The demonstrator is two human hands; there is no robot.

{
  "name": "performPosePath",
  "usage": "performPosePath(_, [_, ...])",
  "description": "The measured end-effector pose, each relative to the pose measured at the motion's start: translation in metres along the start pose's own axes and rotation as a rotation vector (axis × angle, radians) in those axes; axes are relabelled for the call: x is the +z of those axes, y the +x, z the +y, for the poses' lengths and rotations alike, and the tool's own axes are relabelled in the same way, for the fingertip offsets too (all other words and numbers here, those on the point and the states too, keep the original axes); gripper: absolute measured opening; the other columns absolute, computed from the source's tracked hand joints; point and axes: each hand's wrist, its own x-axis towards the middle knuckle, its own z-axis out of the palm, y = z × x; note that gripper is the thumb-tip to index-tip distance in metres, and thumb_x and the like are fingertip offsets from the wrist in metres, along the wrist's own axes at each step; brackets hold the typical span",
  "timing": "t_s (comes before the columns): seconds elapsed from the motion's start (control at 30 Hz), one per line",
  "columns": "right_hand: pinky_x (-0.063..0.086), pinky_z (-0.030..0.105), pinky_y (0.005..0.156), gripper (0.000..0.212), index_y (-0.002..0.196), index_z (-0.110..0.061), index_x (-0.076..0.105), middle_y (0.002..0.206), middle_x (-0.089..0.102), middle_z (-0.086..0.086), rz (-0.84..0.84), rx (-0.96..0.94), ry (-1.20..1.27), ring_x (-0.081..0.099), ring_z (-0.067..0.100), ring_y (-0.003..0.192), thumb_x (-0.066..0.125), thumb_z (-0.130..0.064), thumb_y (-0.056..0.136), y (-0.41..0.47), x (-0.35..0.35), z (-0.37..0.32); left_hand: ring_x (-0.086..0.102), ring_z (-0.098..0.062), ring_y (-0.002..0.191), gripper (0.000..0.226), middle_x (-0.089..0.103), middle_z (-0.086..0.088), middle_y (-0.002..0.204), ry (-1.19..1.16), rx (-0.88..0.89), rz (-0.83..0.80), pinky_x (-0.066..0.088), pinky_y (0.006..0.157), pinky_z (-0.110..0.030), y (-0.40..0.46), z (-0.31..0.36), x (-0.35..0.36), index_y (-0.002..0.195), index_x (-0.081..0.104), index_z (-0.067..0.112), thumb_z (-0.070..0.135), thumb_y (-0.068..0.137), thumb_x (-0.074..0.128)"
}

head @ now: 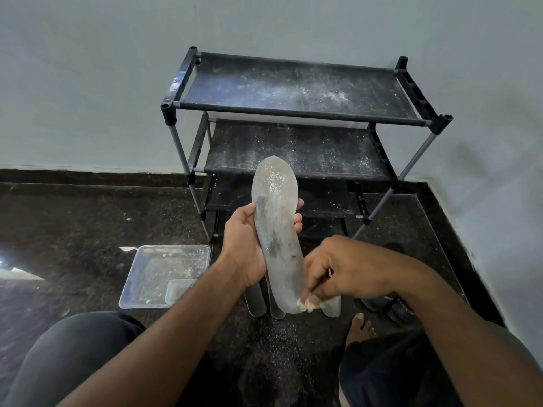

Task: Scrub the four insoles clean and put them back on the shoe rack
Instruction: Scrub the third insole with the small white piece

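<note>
Your left hand (246,245) grips a long grey dusty insole (277,227); your right hand (338,271) pinches a pale scrap (307,304) at its near end.

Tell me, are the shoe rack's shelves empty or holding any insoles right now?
Empty: the shoe rack shelves in view show only white dust. One insole is in the left hand; others lie on the floor.

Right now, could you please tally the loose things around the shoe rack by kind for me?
Insoles: 4, one held upright in the left hand, whose grip wraps its middle, and three on the floor
Clear trays: 1
Scrub pieces: 1, pinched in the right hand at the held insole's heel
Total: 6
</note>
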Motion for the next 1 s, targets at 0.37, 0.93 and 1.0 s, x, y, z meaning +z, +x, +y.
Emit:
performPosePath(0.37, [0.051, 0.032, 0.078, 0.009, 0.094, -0.020, 0.080, 0.086, 0.064, -0.010, 0.389, -0.107, -0.153, 0.057, 0.004, 0.086, 0.074, -0.025, 0.088, 0.021, 0.019, -0.005, 0.068, -0.037, 0.112, 0.057, 0.065, -0.028, 0.134, 0.037, -0.016, 0.017, 0.051, 0.105, -0.048, -0.001, -0.003, 0.005, 0.140, 0.057, 0.000, 0.036, 0.105, 0.031])
performPosePath(0.93, [0.057, 0.030, 0.076, 0.007, 0.088, -0.021, 0.080, 0.089, 0.072, -0.008, 0.204, 0.051, -0.089, 0.068, 0.008, 0.081, 0.075, -0.017, 0.087, 0.016, 0.011, -0.003, 0.069, -0.031, 0.098, 0.057, 0.066, -0.026, 0.134, 0.003, 0.003, 0.008, 0.053, 0.096, -0.044, 0.002, 0.000, 0.001, 0.140, 0.056, -0.001, 0.035, 0.105, 0.029])
performPosePath(1.0, [0.059, 0.040, 0.075, 0.008, 0.085, -0.021, 0.078, 0.087, 0.071, -0.005, 0.114, 0.154, -0.265, 0.068, 0.013, 0.078, 0.072, -0.017, 0.088, 0.014, 0.010, -0.001, 0.069, -0.031, 0.098, 0.056, 0.066, -0.027, 0.134, -0.006, 0.018, 0.007, 0.053, 0.097, -0.044, 0.001, 0.001, 0.001, 0.141, 0.055, -0.001, 0.034, 0.105, 0.029])
